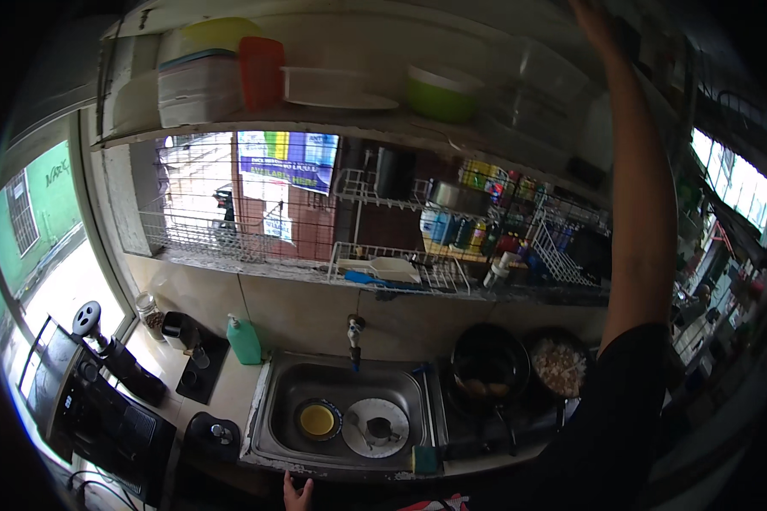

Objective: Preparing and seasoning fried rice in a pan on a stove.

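Observation:
My right arm stretches far up past the upper shelf, and my right hand [595, 24] is at the picture's top edge, near a dark shape. Its fingers are cut off and dim, so what it touches is hidden. Low in the picture, my left hand [296, 492] is at the front edge of the steel sink [260, 417], finger and thumb apart, with nothing seen in it. Inside the sink lie a white plate [362, 441] with a dark cup [378, 427] and a spoon on it, and a dark-rimmed bowl with a yellow inside [317, 420].
The upper shelf [332, 125] bears plastic tubs, a red container [262, 72] and a green bowl [435, 94]. Right of the sink, a dark pot [490, 362] and a pan of chopped food [558, 368] stand on the stove. A coffee machine [111, 434] and green pump bottle [244, 341] stand left.

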### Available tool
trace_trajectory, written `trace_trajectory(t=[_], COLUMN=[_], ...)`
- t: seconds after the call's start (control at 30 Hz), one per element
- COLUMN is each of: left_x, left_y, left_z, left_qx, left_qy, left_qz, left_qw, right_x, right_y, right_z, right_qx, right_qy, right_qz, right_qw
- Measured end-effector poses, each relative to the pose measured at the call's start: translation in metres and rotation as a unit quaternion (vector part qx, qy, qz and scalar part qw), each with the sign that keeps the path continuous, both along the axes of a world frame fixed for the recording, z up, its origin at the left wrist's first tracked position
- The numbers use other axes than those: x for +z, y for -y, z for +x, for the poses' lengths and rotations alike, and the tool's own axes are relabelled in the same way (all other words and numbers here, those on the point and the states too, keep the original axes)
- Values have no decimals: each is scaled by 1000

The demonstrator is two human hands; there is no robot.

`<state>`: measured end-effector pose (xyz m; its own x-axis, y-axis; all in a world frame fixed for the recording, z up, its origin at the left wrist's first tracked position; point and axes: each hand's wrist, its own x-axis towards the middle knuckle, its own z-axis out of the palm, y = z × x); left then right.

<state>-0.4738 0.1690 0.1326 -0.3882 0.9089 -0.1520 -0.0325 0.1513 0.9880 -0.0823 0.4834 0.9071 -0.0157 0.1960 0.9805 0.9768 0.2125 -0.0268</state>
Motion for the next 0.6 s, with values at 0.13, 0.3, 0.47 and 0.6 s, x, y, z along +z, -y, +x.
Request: trace_trajectory(t=[0.13, 0.3, 0.47, 0.6], left_x=[-61, -28, 8, -15], left_y=[-14, -44, -56, -56], left_z=[0, 34, 91, 126], left_qx=[-67, -171, -265, -295], left_qy=[2, -92, -131, -88], left_qz=[-37, -57, -45, 27], left_qw=[997, 979, 954, 951], right_x=[-20, -46, -55, -89], right_y=[58, 96, 156, 207], right_z=[-5, 40, 109, 140], right_qx=[-65, 1, -1, -46], right_qy=[49, 55, 262, 152], right_qz=[-33, -158, -208, -203], right_qw=[996, 986, 942, 966])
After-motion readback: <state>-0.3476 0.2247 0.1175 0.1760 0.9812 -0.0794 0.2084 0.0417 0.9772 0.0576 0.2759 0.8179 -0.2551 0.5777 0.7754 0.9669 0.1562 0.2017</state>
